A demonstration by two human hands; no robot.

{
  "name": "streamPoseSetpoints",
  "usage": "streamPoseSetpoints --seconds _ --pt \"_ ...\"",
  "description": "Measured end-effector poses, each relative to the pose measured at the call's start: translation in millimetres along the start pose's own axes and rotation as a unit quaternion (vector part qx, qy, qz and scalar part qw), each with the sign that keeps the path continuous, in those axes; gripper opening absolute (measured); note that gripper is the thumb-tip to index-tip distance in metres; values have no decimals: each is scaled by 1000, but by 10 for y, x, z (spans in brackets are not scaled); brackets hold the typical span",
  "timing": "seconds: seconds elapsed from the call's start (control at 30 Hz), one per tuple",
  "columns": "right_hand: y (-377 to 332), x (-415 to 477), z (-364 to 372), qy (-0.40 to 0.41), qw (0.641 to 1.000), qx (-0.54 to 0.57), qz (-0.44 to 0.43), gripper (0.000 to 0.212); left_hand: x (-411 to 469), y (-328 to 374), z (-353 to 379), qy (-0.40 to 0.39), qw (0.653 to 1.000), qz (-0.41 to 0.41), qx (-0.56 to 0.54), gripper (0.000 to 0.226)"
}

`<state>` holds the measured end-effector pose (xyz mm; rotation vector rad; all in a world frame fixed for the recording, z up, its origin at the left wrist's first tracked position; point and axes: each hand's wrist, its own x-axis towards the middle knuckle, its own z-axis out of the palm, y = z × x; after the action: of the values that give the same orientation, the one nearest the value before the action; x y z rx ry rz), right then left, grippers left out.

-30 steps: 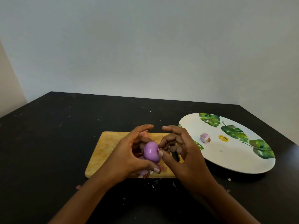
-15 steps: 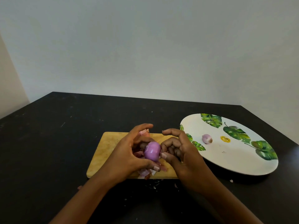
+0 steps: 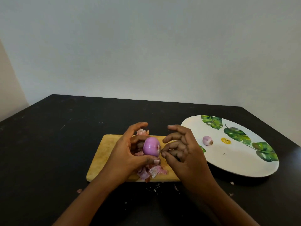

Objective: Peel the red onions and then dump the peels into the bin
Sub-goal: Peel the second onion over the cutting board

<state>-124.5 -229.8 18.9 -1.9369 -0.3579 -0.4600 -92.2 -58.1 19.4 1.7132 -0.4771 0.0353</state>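
Peeled purple-red onion [image 3: 151, 146], root-to-tip axis level, root end facing right: gripped by left hand [image 3: 128, 154] above wooden cutting board [image 3: 107, 144], right hand [image 3: 184, 152] pinching that root end.

Purple onion [image 3: 151, 146], yellowish board [image 3: 107, 147], white green-leafed plate [image 3: 236, 160].

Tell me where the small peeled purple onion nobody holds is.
Head view, right side: the small peeled purple onion lies on the white leaf-print plate, just left of its yellow mark and clear of the right hand.
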Motion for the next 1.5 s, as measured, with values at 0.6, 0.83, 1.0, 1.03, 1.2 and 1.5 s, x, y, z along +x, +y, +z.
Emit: streamPoseSetpoints --seconds 0.6,0.83,1.0,1.03,1.2,1.5 --pt "14 7 -3 -19 978 157 136 53 -3 -38 -5 -12 1000 13 26 80" --pt "11 19 -17 -37 968 196 153 51 -16 -25 13 -21 1000 13 3 84" --pt "14 4 -4 -54 978 158 126 34 -11 -18 20 -10 1000 8 2 83" --pt "14 1 -2 -51 980 151 119 33 -11 -13 23 -9 1000 7 -1 84" --pt "43 1 -15 7 989 125 78 28 -6 -32 19 7 1000 -1 -6 87" --pt "38 14 -15 39 997 62 26 35 4 -44 22 15 1000 -8 0 88"
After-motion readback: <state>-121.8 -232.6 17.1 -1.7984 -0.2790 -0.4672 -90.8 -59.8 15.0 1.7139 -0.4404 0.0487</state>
